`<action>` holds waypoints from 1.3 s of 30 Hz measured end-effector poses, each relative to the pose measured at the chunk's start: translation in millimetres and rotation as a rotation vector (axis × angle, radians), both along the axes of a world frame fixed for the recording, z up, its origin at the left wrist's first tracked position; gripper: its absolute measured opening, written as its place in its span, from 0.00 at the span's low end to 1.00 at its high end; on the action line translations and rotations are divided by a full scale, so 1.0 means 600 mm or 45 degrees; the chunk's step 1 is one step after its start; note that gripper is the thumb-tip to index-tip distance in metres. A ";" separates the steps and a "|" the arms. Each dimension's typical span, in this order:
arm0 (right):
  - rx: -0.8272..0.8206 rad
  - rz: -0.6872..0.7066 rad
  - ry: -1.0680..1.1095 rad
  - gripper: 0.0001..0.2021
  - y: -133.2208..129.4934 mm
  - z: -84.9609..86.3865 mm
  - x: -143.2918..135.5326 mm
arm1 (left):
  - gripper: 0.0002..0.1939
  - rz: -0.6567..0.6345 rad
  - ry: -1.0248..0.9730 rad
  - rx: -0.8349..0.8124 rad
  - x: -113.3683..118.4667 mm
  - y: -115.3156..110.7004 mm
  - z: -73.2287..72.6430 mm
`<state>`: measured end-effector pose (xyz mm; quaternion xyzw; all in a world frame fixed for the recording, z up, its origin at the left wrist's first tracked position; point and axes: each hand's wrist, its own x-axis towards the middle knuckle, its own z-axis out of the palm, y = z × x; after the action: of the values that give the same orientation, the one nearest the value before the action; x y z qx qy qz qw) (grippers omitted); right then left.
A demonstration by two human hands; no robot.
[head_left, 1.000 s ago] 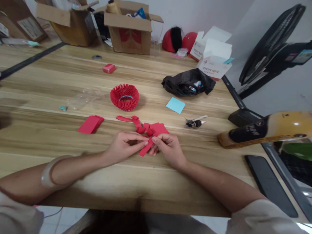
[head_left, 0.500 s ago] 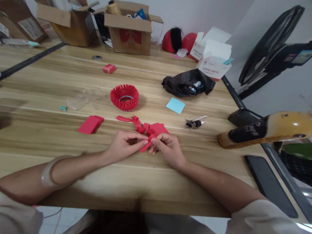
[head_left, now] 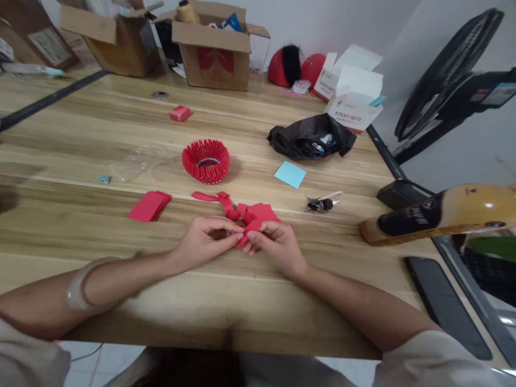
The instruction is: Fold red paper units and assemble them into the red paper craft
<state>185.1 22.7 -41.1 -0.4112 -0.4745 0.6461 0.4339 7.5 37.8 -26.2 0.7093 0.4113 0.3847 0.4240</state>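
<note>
Between the fingertips of both hands is a small folded piece of red paper (head_left: 247,235), held just above the table near its front. My left hand (head_left: 207,239) pinches its left end. At the other end my right hand (head_left: 278,244) has thumb and fingers closed on it. Right behind the hands lie a stack of red paper slips (head_left: 264,212) and several folded red paper pieces (head_left: 228,208). Another stack of red paper (head_left: 150,206) rests to the left. Farther back stands a red bowl of interlocked folded paper (head_left: 206,161).
A blue sticky note (head_left: 290,174), a black bag (head_left: 311,137) and a bunch of keys (head_left: 321,203) lie behind and to the right. On the right are a yellow bottle (head_left: 439,212) and a phone (head_left: 445,306). Cardboard boxes (head_left: 217,64) line the back.
The red paper piece has turned and shifted slightly up and right between my fingers. Both hands stay nearly in place, and the other things have not moved.
</note>
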 end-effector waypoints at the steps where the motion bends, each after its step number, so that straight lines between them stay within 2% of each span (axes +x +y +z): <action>1: 0.006 0.022 -0.022 0.14 0.000 0.000 0.000 | 0.05 -0.008 0.000 -0.004 0.000 0.000 0.000; 16: 0.006 0.097 -0.123 0.15 -0.007 -0.007 -0.004 | 0.05 -0.051 0.007 -0.014 0.001 -0.003 0.005; 24: 0.118 0.112 -0.168 0.14 -0.011 -0.009 -0.005 | 0.03 -0.039 -0.059 -0.021 0.002 -0.005 -0.001; 28: 0.153 0.062 -0.158 0.15 -0.011 -0.005 -0.004 | 0.11 0.002 -0.226 -0.070 0.006 -0.004 -0.003; 32: 0.149 -0.057 -0.089 0.15 -0.009 -0.006 -0.005 | 0.15 -0.074 -0.322 -0.123 0.008 -0.001 -0.005; 39: 0.129 -0.059 -0.145 0.16 -0.010 -0.010 -0.006 | 0.09 -0.089 -0.085 -0.093 0.000 -0.002 -0.009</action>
<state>181.4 17.0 -47.1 -0.4356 -0.5209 0.5866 0.4414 7.6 36.4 -31.6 0.6940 0.3856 0.3778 0.4764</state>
